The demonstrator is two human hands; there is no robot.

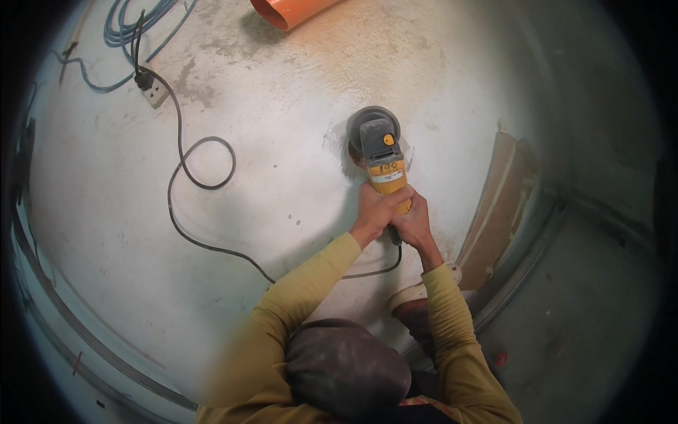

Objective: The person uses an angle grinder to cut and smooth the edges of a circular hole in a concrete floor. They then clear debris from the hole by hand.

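A yellow and black angle grinder (387, 169) stands ahead of me, its round dark disc (367, 115) against the pale, dusty floor. My left hand (374, 212) is closed around the left side of its yellow body. Behind and to the right, my right hand (415, 220) wraps the rear of the same body, close to the left one. The floor looks darker and scuffed at the disc's left edge. From the grinder's tail a black cord (227, 252) passes by my left forearm and loops across the floor. Whether the disc spins cannot be told.
The cord runs to a white socket block (155, 95) at the far left, beside a coiled blue-grey cable (127, 35). An orange pipe (286, 13) lies at the far edge. Brown board (492, 205) lies to the right, near my shoe (406, 295) and a floor edge.
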